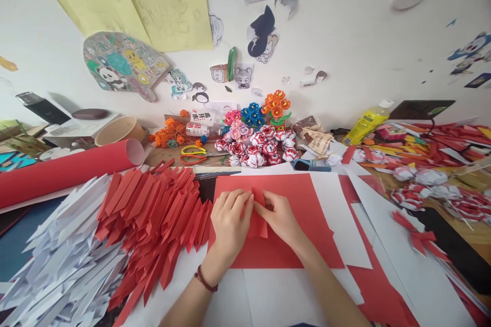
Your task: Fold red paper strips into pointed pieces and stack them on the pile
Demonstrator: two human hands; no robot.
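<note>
Between my two hands a small red paper strip point(260, 225) stands out over a large red paper sheet point(295, 194). My left hand point(231, 217) pinches its upper left edge, thumb and fingertips together. From the other side my right hand point(282, 214) grips the strip with thumb and index finger. The strip appears folded, though the fingers hide part of it. Left of the sheet lies a heap of folded red paper pieces point(153, 209), with a pile of folded white paper pieces point(65, 260) beyond it.
A red paper roll point(69, 168) lies at the left. Behind the sheet are scissors point(194, 153), red-and-white paper flowers point(255, 150) and an orange flower bunch point(276, 104). A yellow bottle point(368, 122) leans at the back right. White sheets point(406, 250) spread rightward.
</note>
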